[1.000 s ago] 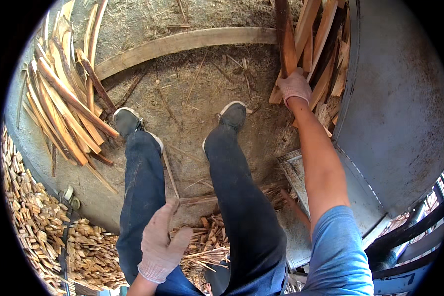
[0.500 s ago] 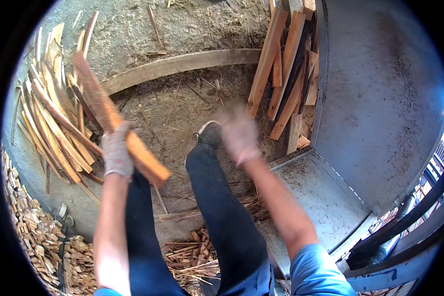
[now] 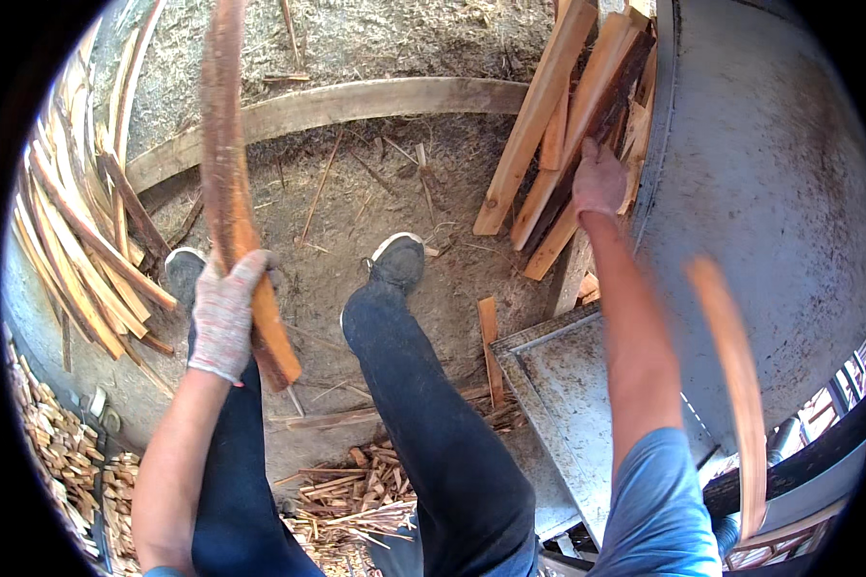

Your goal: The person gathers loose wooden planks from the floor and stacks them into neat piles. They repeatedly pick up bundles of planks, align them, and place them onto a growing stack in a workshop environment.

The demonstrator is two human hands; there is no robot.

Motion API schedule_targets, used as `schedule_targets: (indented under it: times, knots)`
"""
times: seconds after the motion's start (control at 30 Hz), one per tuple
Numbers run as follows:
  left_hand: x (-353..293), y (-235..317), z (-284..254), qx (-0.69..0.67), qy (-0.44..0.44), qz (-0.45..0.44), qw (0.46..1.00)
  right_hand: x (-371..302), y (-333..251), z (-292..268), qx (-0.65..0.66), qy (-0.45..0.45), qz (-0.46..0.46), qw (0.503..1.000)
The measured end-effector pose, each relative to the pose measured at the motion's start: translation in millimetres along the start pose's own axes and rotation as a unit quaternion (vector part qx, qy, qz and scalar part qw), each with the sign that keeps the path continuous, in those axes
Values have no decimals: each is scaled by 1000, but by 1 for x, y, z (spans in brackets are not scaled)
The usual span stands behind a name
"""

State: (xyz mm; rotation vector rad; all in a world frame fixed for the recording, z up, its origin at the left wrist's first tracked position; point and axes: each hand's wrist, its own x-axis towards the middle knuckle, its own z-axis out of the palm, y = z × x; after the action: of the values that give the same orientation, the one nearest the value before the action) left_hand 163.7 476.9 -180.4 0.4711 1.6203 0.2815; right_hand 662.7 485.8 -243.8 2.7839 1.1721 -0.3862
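Observation:
My left hand (image 3: 229, 313), in a pale knitted glove, is closed round the lower part of a long orange-brown wooden slab (image 3: 226, 173) with rough dark bark-like patches. The slab stands nearly lengthwise in front of me. On the right, my gloved right hand (image 3: 601, 180) is at a stack of planks, its fingers closed at the edge of a dark-sided plank (image 3: 587, 135); its thumb side is partly hidden. A lighter plank (image 3: 539, 120) leans just left of it. Right of my forearm, a blurred wooden strip (image 3: 731, 385) appears over the metal surface.
Many split strips (image 3: 87, 260) are piled at the left. A curved-looking beam (image 3: 356, 104) crosses the dirty floor ahead. To the right stand a grey metal panel (image 3: 760, 192) and a metal ledge (image 3: 568, 375). Small wood pieces (image 3: 53, 442) heap up at lower left; scraps lie between my legs.
My right hand has moved up and right from above my shoe to the plank stack. The slab in my left hand has swung more upright. The blurred strip at right has come into view.

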Motion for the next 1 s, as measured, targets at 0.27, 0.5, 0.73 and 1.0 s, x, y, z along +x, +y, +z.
schedule_targets:
  times: [0.27,0.5,0.73,1.0]
  knots:
    - [-12,18,68,-38,-125,75,989,-154,-143,-46,80,-96,-320,939]
    - [4,43,38,-71,-107,2,992,-184,-208,-24,486,-455,-121,736]
    - [39,56,-89,138,65,108,982,-72,-6,-13,251,64,38,965]
    - [89,39,-278,225,269,85,933,18,12,-24,-79,-70,42,994]
